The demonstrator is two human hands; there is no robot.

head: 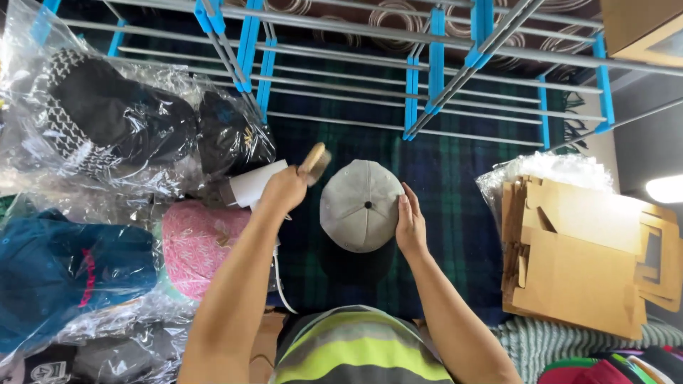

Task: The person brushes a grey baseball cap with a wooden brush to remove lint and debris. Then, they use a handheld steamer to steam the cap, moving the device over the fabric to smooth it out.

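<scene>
Head view
Left hand: your left hand point(283, 190) has its grip clamped on a wooden-handled brush point(314, 163), held just beside the cap's left edge.
Right hand: your right hand point(410, 224) lies flat, fingers together, against the right side of the grey cap point(361, 205).
Cap: crown up, on the dark plaid blanket point(448, 185), near its middle.
Left edge: bagged caps point(107, 121), a pink cap point(196, 245).
Right edge: flattened cardboard boxes point(583, 256).
Far edge: drying rack point(427, 78).

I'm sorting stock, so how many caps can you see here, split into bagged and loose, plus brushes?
Bagged caps: 4, namely black-and-white patterned, black, pink, teal
Loose caps: 1, the grey cap steadied by the right hand
Brushes: 1, the wooden brush in the left hand
Total: 6
</scene>
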